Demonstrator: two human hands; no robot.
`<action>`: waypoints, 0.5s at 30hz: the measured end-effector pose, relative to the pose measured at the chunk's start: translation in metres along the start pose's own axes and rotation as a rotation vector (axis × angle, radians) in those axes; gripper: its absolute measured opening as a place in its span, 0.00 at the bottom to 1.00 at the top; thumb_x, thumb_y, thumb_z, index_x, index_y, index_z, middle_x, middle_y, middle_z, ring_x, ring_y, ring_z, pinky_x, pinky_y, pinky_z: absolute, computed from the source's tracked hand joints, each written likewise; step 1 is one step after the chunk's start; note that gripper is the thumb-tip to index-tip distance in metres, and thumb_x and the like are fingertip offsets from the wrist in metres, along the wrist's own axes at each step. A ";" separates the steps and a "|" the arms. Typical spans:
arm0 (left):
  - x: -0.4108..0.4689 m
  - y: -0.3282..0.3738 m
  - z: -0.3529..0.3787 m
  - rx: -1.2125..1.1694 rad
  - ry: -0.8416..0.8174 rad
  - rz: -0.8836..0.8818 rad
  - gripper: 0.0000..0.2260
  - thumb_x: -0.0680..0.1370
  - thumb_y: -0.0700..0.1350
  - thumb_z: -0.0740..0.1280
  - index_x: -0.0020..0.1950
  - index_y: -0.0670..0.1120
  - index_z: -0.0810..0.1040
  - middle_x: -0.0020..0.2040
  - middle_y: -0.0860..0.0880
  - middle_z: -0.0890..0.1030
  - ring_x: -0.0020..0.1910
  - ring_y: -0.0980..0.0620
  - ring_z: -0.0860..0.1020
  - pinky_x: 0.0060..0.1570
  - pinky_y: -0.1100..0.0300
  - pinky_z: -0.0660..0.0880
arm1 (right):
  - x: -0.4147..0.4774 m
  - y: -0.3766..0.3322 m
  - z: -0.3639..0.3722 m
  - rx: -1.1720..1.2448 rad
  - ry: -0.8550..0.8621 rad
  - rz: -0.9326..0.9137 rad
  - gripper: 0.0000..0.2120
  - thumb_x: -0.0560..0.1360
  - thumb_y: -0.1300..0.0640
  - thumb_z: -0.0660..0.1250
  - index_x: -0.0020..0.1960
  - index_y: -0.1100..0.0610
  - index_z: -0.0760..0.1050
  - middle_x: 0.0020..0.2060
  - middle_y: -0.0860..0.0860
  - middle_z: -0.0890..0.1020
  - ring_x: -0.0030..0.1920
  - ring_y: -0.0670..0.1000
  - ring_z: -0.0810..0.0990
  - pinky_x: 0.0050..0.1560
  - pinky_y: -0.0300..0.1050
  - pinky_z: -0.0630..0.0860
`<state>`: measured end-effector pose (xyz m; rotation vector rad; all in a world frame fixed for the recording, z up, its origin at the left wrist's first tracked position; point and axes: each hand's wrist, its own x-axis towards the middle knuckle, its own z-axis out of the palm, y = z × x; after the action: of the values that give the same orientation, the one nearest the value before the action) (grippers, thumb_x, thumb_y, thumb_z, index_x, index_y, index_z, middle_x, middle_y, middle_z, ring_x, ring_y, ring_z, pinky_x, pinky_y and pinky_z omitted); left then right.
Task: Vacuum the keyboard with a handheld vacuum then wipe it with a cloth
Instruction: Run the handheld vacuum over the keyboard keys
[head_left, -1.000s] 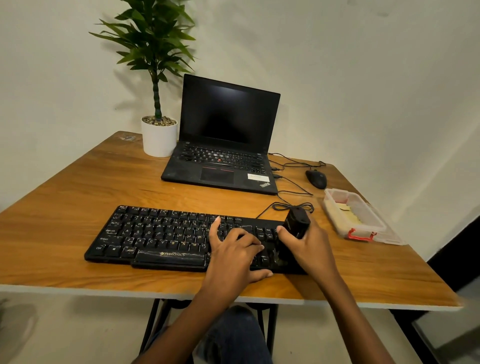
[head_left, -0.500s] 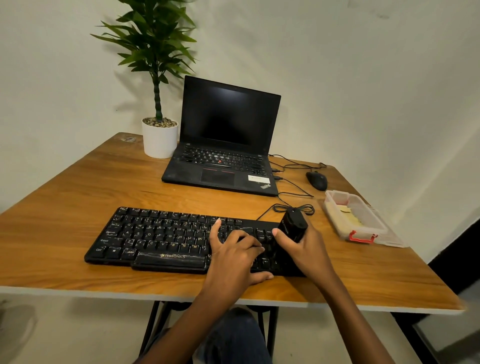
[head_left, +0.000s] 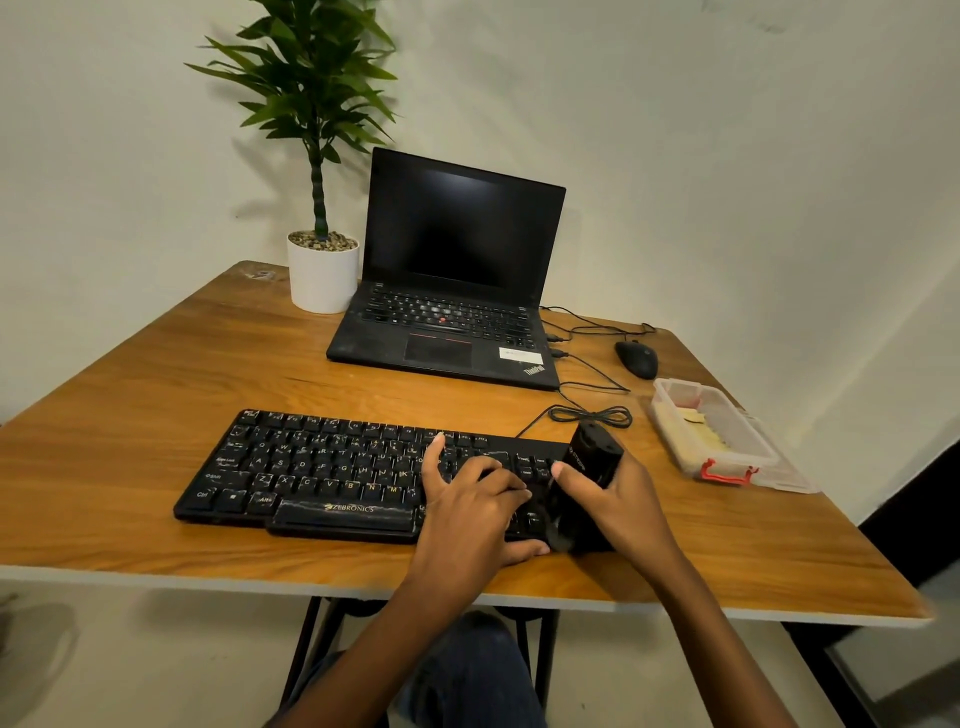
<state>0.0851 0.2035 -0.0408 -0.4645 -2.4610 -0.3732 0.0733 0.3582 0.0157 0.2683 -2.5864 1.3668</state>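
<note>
Currently one keyboard, one vacuum; right hand grip wraps vacuum, left hand grip loose, pressing keyboard.

A desk workspace: laptop, mouse, potted plant on wooden table.
</note>
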 end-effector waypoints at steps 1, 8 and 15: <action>0.000 0.000 0.000 0.002 -0.001 0.000 0.21 0.60 0.68 0.72 0.43 0.55 0.84 0.42 0.61 0.81 0.50 0.55 0.79 0.67 0.41 0.44 | -0.002 0.000 -0.002 0.006 -0.021 0.002 0.06 0.72 0.55 0.70 0.44 0.50 0.72 0.37 0.46 0.78 0.40 0.42 0.78 0.38 0.36 0.70; -0.001 0.000 -0.001 0.008 0.009 -0.007 0.21 0.59 0.68 0.72 0.43 0.55 0.84 0.43 0.61 0.81 0.51 0.55 0.79 0.67 0.40 0.44 | 0.001 -0.006 0.007 -0.020 0.106 -0.034 0.08 0.72 0.53 0.69 0.45 0.49 0.69 0.35 0.46 0.78 0.37 0.41 0.77 0.35 0.32 0.72; 0.000 0.001 -0.002 0.015 -0.002 -0.031 0.20 0.58 0.66 0.73 0.42 0.56 0.83 0.42 0.61 0.81 0.54 0.54 0.79 0.67 0.39 0.41 | -0.009 0.000 -0.001 0.076 -0.024 -0.014 0.07 0.71 0.56 0.70 0.45 0.53 0.72 0.37 0.48 0.79 0.40 0.45 0.79 0.40 0.39 0.74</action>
<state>0.0861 0.2037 -0.0390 -0.4212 -2.4740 -0.3671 0.0818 0.3594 0.0134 0.3162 -2.5494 1.4681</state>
